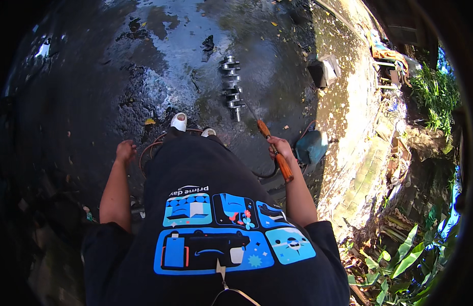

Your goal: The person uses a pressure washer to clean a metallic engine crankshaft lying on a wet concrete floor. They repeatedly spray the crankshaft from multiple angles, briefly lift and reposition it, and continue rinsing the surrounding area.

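While your right hand (281,147) is gripping the spray wand (264,128) by its orange handle, the thin tip is pointing at the near end of the bumpy metal shaft (233,93). The shaft is lying on the wet, dark ground (277,71) in front of your feet. Your left hand (126,151) is hanging out to the side with its fingers curling; nothing is showing in it, but I cannot tell how tightly it is closing. If the wand is pushing one end, the shaft could be rolling or sliding away, because the ground is looking slick. Your white shoes (178,125) could be slipping for the same reason. A thin reddish hose (140,160) is looping near your feet, so it could be catching a toe. On your right, a green-blue lump (312,147) is sitting near your wand arm, and a box (329,71) is standing farther off.
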{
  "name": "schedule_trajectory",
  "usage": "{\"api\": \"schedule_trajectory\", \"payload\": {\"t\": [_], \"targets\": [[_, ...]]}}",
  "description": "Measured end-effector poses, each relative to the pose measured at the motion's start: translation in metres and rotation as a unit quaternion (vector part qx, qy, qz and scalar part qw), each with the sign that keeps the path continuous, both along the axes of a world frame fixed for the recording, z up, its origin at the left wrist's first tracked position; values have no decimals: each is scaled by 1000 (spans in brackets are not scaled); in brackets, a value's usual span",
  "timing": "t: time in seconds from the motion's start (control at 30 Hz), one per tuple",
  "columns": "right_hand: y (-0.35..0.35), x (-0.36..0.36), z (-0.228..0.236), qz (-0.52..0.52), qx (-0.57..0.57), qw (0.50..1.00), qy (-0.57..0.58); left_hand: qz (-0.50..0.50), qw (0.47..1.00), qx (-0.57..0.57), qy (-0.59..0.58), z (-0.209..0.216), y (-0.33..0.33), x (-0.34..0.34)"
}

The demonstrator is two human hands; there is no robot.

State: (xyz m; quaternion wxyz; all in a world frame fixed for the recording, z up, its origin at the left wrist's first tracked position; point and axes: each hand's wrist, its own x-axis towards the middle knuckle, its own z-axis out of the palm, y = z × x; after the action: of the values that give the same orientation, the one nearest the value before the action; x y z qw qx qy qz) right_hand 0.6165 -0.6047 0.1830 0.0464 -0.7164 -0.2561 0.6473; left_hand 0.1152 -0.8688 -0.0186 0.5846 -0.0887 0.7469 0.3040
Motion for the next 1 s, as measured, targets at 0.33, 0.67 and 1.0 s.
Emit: {"api": "schedule_trajectory", "payload": {"t": [0.33, 0.67, 1.0], "targets": [[8, -10, 8, 17, 24, 1000, 10, -28, 999, 9, 22, -1, 13, 1], [22, -22, 26, 23, 24, 999, 37, -11, 1000, -13, -5, -4, 4, 9], [25, -32, 14, 13, 43, 999, 5, -11, 1000, 2, 18, 1, 7, 7]]}}
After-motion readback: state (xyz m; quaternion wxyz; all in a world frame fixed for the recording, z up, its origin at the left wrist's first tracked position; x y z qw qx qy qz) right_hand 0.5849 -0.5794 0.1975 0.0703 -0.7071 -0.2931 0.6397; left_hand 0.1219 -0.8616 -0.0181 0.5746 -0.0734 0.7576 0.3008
